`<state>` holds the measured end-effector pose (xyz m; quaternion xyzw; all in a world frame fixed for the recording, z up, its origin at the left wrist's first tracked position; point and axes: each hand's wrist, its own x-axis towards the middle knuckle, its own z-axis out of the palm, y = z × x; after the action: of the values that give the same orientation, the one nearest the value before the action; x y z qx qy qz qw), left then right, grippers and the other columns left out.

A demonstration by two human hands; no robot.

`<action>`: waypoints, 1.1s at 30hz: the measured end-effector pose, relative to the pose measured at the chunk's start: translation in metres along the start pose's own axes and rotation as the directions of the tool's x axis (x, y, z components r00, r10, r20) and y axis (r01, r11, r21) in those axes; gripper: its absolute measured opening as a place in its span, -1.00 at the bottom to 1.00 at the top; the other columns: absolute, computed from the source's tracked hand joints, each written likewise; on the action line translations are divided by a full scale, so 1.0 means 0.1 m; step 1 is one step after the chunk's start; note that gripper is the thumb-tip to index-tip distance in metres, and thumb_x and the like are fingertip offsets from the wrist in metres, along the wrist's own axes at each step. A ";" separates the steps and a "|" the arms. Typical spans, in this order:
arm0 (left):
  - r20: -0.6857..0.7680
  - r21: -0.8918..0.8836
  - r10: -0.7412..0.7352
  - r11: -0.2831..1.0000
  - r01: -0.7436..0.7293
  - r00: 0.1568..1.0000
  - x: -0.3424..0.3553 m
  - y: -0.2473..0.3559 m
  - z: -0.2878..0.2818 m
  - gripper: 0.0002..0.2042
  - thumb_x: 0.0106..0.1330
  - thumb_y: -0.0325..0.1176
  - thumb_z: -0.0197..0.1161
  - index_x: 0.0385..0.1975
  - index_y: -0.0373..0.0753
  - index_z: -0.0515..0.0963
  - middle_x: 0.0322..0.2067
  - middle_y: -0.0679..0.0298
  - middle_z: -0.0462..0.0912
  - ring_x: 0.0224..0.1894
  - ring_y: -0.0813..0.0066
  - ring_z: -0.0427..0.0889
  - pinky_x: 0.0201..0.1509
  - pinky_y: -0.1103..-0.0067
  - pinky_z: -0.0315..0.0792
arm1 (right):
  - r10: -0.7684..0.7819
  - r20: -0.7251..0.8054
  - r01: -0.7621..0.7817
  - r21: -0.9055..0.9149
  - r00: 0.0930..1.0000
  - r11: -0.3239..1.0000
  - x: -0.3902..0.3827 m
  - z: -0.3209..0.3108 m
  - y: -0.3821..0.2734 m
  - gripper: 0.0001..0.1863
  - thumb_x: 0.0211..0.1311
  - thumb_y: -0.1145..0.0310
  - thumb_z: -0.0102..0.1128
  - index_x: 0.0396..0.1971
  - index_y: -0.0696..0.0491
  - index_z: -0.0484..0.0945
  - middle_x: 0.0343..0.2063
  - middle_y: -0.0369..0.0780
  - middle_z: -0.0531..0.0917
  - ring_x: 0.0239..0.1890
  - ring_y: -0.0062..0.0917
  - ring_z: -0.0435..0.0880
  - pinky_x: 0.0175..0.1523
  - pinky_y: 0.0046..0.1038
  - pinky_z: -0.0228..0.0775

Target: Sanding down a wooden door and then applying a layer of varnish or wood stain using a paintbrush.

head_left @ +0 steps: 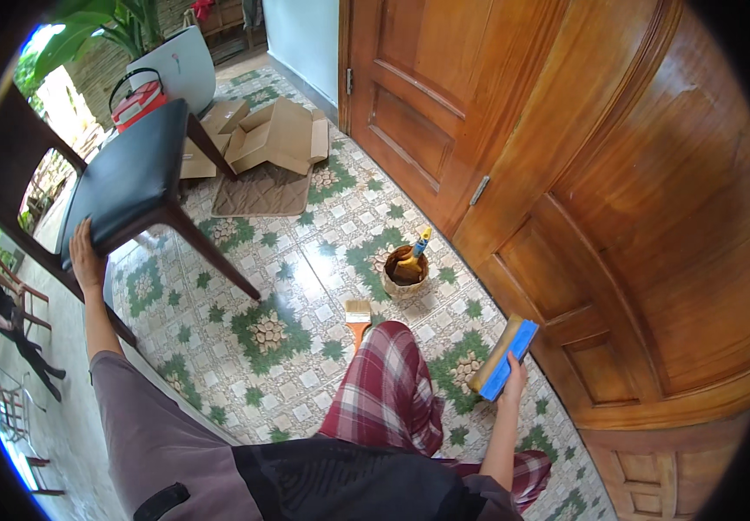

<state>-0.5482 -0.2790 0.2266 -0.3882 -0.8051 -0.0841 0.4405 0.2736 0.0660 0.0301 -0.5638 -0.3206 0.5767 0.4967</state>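
Head view: right hand (514, 384) grips a blue-and-tan tool (505, 359), left hand (86, 253) clasping the chair (128, 184).

The left hand (87, 252) rests on the edge of a dark chair (128, 169) while the right hand (515, 384) holds what appears to be a wide, blue-backed brush (505, 360) near a wooden door (557, 282); on the patterned floor (305, 278), a yellow-handled brush (420, 245) leans in a tub (403, 287) near a paintbrush (358, 313).
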 end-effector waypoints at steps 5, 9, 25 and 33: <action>0.001 0.382 -0.236 0.898 0.218 0.972 -0.14 -0.87 0.63 -0.24 0.05 -0.44 0.27 0.33 0.05 0.15 0.29 0.34 0.29 0.28 0.13 0.32 0.35 0.24 0.16 | 0.016 0.010 -0.015 -0.105 1.000 0.994 -0.25 0.46 -0.26 -0.56 0.21 0.25 0.24 -0.01 0.21 0.45 -0.24 -0.22 0.59 -0.24 -0.53 0.59 -0.13 -0.47 0.46; 0.218 0.627 -0.566 0.705 0.330 0.795 0.22 -1.40 0.95 -0.30 0.26 -0.24 0.14 0.41 0.19 0.00 0.37 0.25 0.16 0.26 -0.05 0.33 0.30 0.13 0.15 | -0.002 0.039 0.006 -0.103 0.999 0.995 -0.32 0.67 -0.26 -0.60 0.23 0.26 0.23 -0.03 0.19 0.46 -0.27 -0.23 0.60 -0.30 -0.53 0.60 -0.19 -0.49 0.48; -0.105 -0.238 -0.517 0.843 0.483 0.850 0.48 0.64 0.89 0.04 -0.23 -0.01 0.57 0.32 0.12 0.06 0.33 -0.38 -0.37 0.31 -0.65 -0.39 0.31 -0.25 -0.23 | -0.018 0.109 0.048 -0.279 0.994 0.959 -0.48 0.86 -0.12 -0.63 0.27 0.32 0.20 -0.01 0.19 0.45 -0.21 -0.19 0.60 -0.28 -0.52 0.61 -0.18 -0.50 0.48; 0.004 -0.295 -0.608 0.758 0.582 0.794 0.80 1.04 1.11 0.01 -0.21 -0.05 0.54 0.31 0.09 0.06 0.35 -0.29 -0.49 0.26 -0.77 -0.47 0.23 -0.35 -0.18 | -0.053 0.125 0.088 -0.299 0.991 0.950 -0.48 0.89 -0.16 -0.59 0.27 0.30 0.21 0.05 0.20 0.45 -0.16 -0.20 0.59 -0.21 -0.51 0.59 -0.13 -0.49 0.46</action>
<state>-0.5719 -0.1103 0.2002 -0.1664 -0.8450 -0.3505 0.3680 0.1851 0.0432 0.0747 -0.5872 -0.4536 0.5341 0.4052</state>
